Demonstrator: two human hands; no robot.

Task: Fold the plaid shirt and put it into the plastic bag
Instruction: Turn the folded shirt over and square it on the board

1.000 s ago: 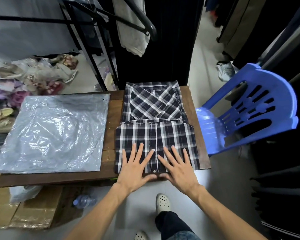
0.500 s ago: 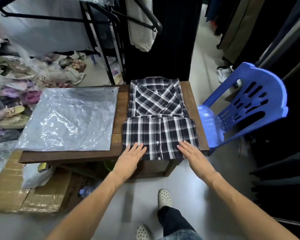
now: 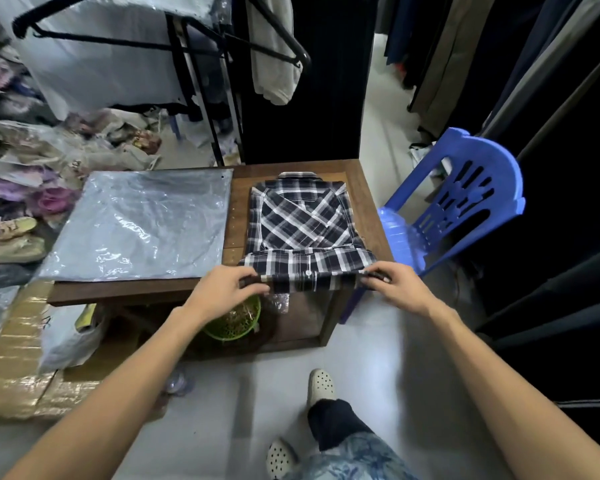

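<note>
The dark plaid shirt (image 3: 303, 230) lies partly folded on the right half of the wooden table (image 3: 368, 199), collar at the far end. Its near folded edge is lifted off the table's front edge. My left hand (image 3: 227, 289) pinches the near left corner of that fold. My right hand (image 3: 394, 284) pinches the near right corner. The clear plastic bag (image 3: 139, 225) lies flat on the left half of the table, apart from the shirt.
A blue plastic chair (image 3: 465, 206) stands right of the table. A green basket (image 3: 234, 320) sits under the table. Cardboard (image 3: 18, 372) and a white bag lie on the floor at left. A black clothes rack (image 3: 201, 98) stands behind the table, with piled clothes at far left.
My hands went from pressing flat on the shirt's folded lower part to its two near corners, and now pinch and lift that edge. The camera has drawn back from the table.
</note>
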